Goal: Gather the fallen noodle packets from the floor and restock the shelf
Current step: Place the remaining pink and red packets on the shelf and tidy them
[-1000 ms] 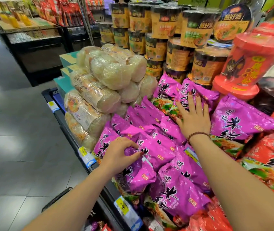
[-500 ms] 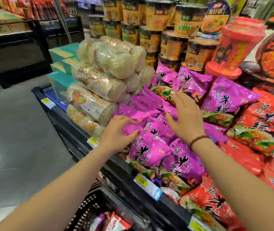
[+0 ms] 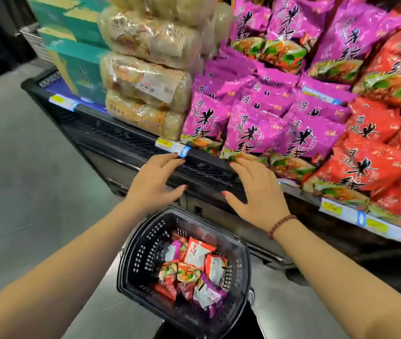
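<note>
Now purple packets just above right hand fingers

The basket lies open from above; the shelf front seemingly crowds its far rim.

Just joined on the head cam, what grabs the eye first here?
The wall of purple noodle packets heaped on the shelf, with red noodle packets to their right, dominates the upper right. At bottom centre, a black basket holds a jumble of red and purple packets. The left hand and right hand are spread open, empty, between shelf edge and basket.
</note>
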A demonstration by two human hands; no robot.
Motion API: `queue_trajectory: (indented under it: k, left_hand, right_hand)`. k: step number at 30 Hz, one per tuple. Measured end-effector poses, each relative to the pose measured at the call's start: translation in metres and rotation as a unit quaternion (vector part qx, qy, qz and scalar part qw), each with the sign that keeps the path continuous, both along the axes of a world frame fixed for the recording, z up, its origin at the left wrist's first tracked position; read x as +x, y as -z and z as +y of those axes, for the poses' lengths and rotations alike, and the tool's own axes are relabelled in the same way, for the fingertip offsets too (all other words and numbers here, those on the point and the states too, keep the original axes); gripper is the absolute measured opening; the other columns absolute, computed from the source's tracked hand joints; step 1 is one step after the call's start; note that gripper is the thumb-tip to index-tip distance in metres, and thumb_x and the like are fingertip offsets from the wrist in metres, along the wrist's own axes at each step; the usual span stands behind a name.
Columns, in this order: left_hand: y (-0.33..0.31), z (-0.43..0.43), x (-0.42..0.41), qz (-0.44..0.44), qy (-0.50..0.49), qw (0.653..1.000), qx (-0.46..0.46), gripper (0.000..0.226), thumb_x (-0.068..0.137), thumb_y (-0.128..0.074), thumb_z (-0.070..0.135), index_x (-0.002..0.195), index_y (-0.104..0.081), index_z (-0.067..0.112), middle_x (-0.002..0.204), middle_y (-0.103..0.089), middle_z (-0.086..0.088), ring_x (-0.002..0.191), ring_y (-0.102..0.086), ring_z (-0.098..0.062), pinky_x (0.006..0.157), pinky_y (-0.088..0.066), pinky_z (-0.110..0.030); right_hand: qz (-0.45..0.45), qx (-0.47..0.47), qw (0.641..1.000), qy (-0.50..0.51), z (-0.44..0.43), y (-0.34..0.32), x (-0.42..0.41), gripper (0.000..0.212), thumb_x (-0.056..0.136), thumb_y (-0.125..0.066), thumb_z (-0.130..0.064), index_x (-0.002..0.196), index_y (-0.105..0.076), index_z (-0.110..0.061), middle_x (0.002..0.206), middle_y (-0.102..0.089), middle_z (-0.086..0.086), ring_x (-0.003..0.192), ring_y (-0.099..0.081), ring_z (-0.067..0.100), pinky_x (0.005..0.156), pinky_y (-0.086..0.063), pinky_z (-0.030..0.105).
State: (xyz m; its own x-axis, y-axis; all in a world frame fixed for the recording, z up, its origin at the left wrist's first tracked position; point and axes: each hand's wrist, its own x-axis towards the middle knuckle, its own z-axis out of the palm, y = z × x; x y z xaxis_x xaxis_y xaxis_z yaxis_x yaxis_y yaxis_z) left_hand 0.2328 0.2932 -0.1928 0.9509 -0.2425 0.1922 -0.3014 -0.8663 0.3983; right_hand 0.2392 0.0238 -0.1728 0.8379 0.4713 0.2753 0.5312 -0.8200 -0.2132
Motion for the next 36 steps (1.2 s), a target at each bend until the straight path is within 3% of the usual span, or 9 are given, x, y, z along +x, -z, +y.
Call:
queue_trajectory:
  k: [3,6,12,18,23,27,30,33,36]
  left_hand:
    - [0.051,0.019,-0.031,0.055,-0.028,0.998,-0.010,0.063,0.077,-0.057,0.050,0.125,-0.060,0.009,0.129,-0.059,-0.014,0.118,-0.051,-0.029,0.102,-0.037,-0.033]
    - [0.111,0.032,-0.062,0.118,-0.059,0.991,0.006,0.067,0.076,-0.052,0.054,0.125,-0.060,0.009,0.127,-0.059,-0.013,0.117,-0.052,-0.032,0.100,-0.038,-0.037]
    - [0.235,0.039,-0.121,0.230,-0.142,0.963,-0.003,0.073,0.071,-0.052,0.057,0.123,-0.062,0.007,0.121,-0.061,-0.017,0.113,-0.056,-0.037,0.099,-0.046,-0.044]
    - [0.343,0.031,-0.163,0.262,-0.155,0.953,0.000,0.067,0.073,-0.053,0.053,0.120,-0.064,0.007,0.117,-0.063,-0.014,0.106,-0.057,-0.033,0.090,-0.048,-0.037]
    - [0.419,0.033,-0.187,0.272,-0.147,0.951,0.015,0.060,0.077,-0.052,0.049,0.118,-0.065,0.006,0.114,-0.064,-0.014,0.102,-0.061,-0.036,0.087,-0.051,-0.040]
    - [0.444,0.033,-0.199,0.279,-0.149,0.948,0.023,0.052,0.080,-0.052,0.046,0.115,-0.067,0.010,0.114,-0.064,-0.006,0.105,-0.059,-0.028,0.087,-0.052,-0.039]
    - [0.448,0.034,-0.203,0.240,-0.146,0.960,0.009,0.040,0.083,-0.060,0.037,0.110,-0.068,0.008,0.110,-0.065,-0.006,0.103,-0.060,-0.027,0.085,-0.052,-0.040]
    - [0.450,0.034,-0.205,0.221,-0.147,0.964,0.006,0.039,0.085,-0.061,0.036,0.110,-0.068,0.007,0.110,-0.065,-0.007,0.104,-0.061,-0.027,0.086,-0.052,-0.040]
    - [0.448,0.032,-0.204,0.231,-0.156,0.960,0.009,0.041,0.085,-0.056,0.041,0.109,-0.068,0.010,0.112,-0.065,-0.004,0.107,-0.059,-0.023,0.083,-0.053,-0.035]
  right_hand:
    - [0.062,-0.007,0.998,0.001,0.010,0.052,-0.024,0.062,0.085,-0.053,-0.048,0.133,-0.053,-0.009,0.135,-0.053,0.012,0.123,-0.050,0.032,0.101,-0.043,0.046]
    - [0.137,-0.031,0.990,-0.002,0.015,0.116,-0.042,0.063,0.081,-0.063,-0.045,0.132,-0.053,-0.009,0.135,-0.053,0.013,0.121,-0.052,0.033,0.097,-0.047,0.047]
    - [0.293,-0.033,0.954,0.062,0.024,0.256,-0.075,0.058,0.080,-0.046,-0.050,0.121,-0.060,-0.012,0.122,-0.060,0.009,0.109,-0.058,0.032,0.090,-0.049,0.042]
    - [0.458,-0.099,0.875,0.117,0.019,0.384,-0.105,0.070,0.083,-0.056,-0.050,0.143,-0.039,-0.018,0.145,-0.040,0.005,0.132,-0.038,0.028,0.107,-0.035,0.038]
    - [0.569,-0.109,0.796,0.178,0.013,0.478,-0.126,0.079,0.082,-0.067,-0.047,0.146,-0.032,-0.018,0.147,-0.038,0.008,0.132,-0.041,0.029,0.105,-0.039,0.038]
    - [0.631,-0.120,0.740,0.199,0.011,0.534,-0.145,0.096,0.065,-0.078,-0.055,0.144,-0.035,-0.020,0.142,-0.047,0.006,0.126,-0.049,0.028,0.102,-0.045,0.040]
    - [0.635,-0.170,0.729,0.189,0.012,0.562,-0.153,0.094,0.055,-0.080,-0.063,0.133,-0.046,-0.022,0.130,-0.057,0.005,0.114,-0.057,0.026,0.092,-0.051,0.039]
    - [0.636,-0.190,0.715,0.221,0.015,0.577,-0.155,0.101,0.054,-0.084,-0.058,0.136,-0.041,-0.017,0.133,-0.056,0.008,0.118,-0.056,0.029,0.095,-0.049,0.037]
    - [0.633,-0.188,0.712,0.238,0.016,0.587,-0.154,0.079,0.061,-0.085,-0.049,0.125,-0.051,-0.016,0.123,-0.062,0.009,0.111,-0.059,0.030,0.088,-0.051,0.034]
